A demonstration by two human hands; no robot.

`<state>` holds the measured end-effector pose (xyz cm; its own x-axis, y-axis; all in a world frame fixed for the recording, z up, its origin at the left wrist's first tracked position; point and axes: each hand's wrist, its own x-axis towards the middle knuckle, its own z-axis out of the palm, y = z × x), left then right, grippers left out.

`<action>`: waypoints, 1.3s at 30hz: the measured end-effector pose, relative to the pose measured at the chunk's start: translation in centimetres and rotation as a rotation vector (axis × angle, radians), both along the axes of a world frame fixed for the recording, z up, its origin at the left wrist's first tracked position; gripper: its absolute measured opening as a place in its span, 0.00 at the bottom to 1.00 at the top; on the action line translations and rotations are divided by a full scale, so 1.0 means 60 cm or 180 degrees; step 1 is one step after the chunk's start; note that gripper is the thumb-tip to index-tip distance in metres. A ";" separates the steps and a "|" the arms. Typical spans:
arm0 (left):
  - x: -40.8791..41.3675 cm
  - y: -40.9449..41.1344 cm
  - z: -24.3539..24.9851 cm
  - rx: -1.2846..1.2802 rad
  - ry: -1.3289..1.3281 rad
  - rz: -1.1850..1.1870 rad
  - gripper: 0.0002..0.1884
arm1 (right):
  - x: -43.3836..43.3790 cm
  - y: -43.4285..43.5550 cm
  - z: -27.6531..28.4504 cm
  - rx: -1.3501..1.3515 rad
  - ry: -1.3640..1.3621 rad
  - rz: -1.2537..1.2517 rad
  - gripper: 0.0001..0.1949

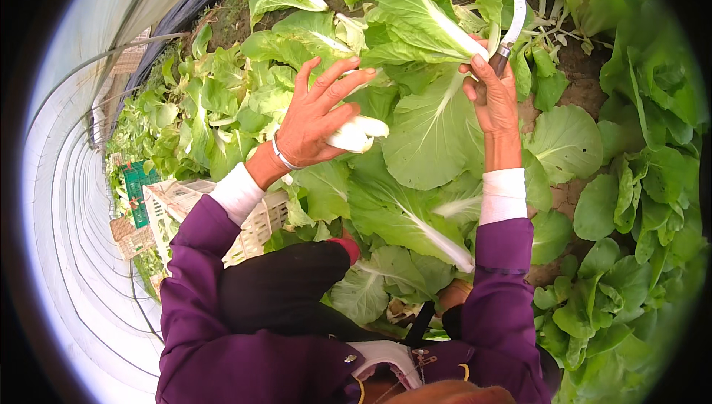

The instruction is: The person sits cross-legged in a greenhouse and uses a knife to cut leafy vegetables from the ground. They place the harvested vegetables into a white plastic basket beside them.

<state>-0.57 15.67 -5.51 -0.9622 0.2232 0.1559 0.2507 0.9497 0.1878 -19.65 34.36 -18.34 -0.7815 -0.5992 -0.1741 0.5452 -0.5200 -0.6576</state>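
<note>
My left hand [320, 109] has its fingers spread and slightly bent. The white stem base of a leafy cabbage [359, 132] lies under its thumb and palm, and the hand covers the rest of the plant. My right hand [492, 90] grips the dark handle of a sickle [517, 17], its curved blade pointing up and away from me. The same hand pinches the white stalk of a large green leaf [417, 17] between thumb and fingers. Broad leaves [434, 126] spread below and between both hands.
Cut leafy greens [206, 115] lie in a heap to the left. A white plastic crate [261, 226] stands beside my bent knee [289, 276], with a green crate [135, 190] farther off. Rooted plants [606, 287] line the right side. Plastic greenhouse sheeting [72, 193] curves along the left.
</note>
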 end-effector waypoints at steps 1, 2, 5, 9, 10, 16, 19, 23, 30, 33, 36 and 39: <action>0.009 -0.001 0.011 0.0096 0.0000 0.0180 0.17 | 0.000 0.003 -0.003 0.0010 0.0027 -0.0069 0.22; 0.018 -0.002 0.017 0.0329 -0.0006 0.0268 0.16 | -0.001 0.005 -0.007 0.0018 0.0053 -0.0139 0.22; 0.030 0.008 0.036 0.0827 -0.0018 0.0488 0.16 | 0.013 -0.004 0.011 -0.0072 0.0098 -0.0152 0.21; -0.008 0.043 0.081 -0.0115 0.0062 0.0302 0.21 | 0.057 -0.033 0.064 0.0070 0.0269 0.0084 0.20; -0.016 0.048 0.081 -0.0232 0.0043 0.0288 0.21 | 0.070 -0.041 0.077 0.0044 0.0214 0.0165 0.21; -0.007 0.040 0.041 0.0422 -0.0556 0.0323 0.20 | 0.137 -0.034 0.102 -0.0029 -0.0240 0.0568 0.16; 0.020 0.045 0.032 0.1824 -0.0977 0.0432 0.17 | 0.152 -0.021 0.121 -0.0021 -0.0599 0.0696 0.14; 0.055 0.042 0.052 0.2422 -0.0777 0.0308 0.28 | 0.160 -0.010 0.141 -0.0504 -0.0772 0.0903 0.12; 0.219 -0.006 0.128 0.6114 0.0032 0.1227 0.22 | 0.209 -0.017 0.321 -0.0564 -0.0436 0.0257 0.08; 0.276 -0.022 0.163 0.6938 0.0729 0.1140 0.21 | 0.251 0.002 0.387 0.1258 0.1216 0.0633 0.21; 0.331 -0.006 0.231 0.6571 0.1022 0.0986 0.19 | 0.343 -0.009 0.471 0.1131 0.2153 0.0913 0.27; 0.368 0.001 0.270 0.5890 0.0849 0.0922 0.20 | 0.405 -0.026 0.526 0.1137 0.2836 0.1204 0.29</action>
<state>21.49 15.76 10.68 -0.8477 -0.5193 0.1082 0.3328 -0.3619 0.8708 4.63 32.81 13.25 -0.4851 -0.8597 0.1597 -0.1285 -0.1106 -0.9855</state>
